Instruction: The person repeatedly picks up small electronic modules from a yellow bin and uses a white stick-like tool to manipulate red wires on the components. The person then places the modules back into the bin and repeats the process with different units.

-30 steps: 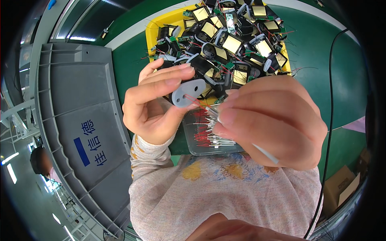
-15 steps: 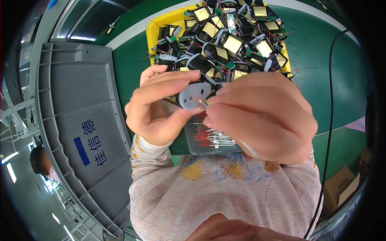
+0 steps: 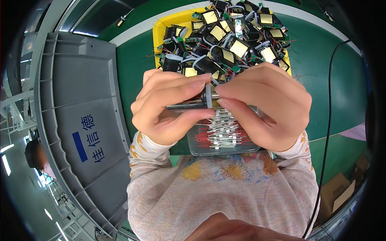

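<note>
My left hand (image 3: 161, 106) is closed round a black plastic housing (image 3: 187, 106) with a grey end cap (image 3: 208, 96), which now appears edge-on. From the other side, my right hand (image 3: 269, 104) pinches a small silvery piece (image 3: 216, 96) against the cap's face; the fingers hide most of it. Below both hands sits a clear plastic tray (image 3: 194, 150) full of red and white wire leads (image 3: 221, 130) with small white ends. Beyond them, a yellow bin (image 3: 158, 30) is heaped with similar black housings (image 3: 207, 64), some with yellowish pads, green boards and thin wires.
A large grey crate (image 3: 82, 96) stands on the left beside the green table (image 3: 313, 56). Down the right side runs a black cable (image 3: 330, 92). An open cardboard box (image 3: 335, 193) is at the lower right. Another person (image 3: 36, 154) is visible far left.
The housing has turned so that its grey cap faces right, toward my right hand, rather than up. My right hand has shifted slightly upward, uncovering more of the wire tray.
</note>
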Demonstrator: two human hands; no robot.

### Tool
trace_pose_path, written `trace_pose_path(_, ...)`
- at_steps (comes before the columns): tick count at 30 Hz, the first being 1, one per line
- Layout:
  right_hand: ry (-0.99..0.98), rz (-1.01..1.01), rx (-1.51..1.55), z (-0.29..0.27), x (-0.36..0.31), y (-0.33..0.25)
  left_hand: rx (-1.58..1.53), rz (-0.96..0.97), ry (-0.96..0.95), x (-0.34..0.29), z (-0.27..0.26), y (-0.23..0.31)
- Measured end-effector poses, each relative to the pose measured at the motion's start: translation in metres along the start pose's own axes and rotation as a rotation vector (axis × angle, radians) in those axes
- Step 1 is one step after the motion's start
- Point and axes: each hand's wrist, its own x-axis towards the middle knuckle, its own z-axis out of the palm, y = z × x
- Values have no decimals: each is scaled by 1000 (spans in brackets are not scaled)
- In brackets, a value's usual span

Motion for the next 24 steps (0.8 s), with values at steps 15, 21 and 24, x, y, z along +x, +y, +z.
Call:
trace_pose_path(15, 59, -52, -161, 9, -5, -3, -68, 46, -18, -1, 3, 4)
trace_pose_path(21, -54, -17, -95, 0, -5, -4, -296, -59, -106, 1, 0, 0)
trace_pose_path(24, -47, 7, -177, 2, -7, -9, -224, -93, -160, 3, -1, 3)
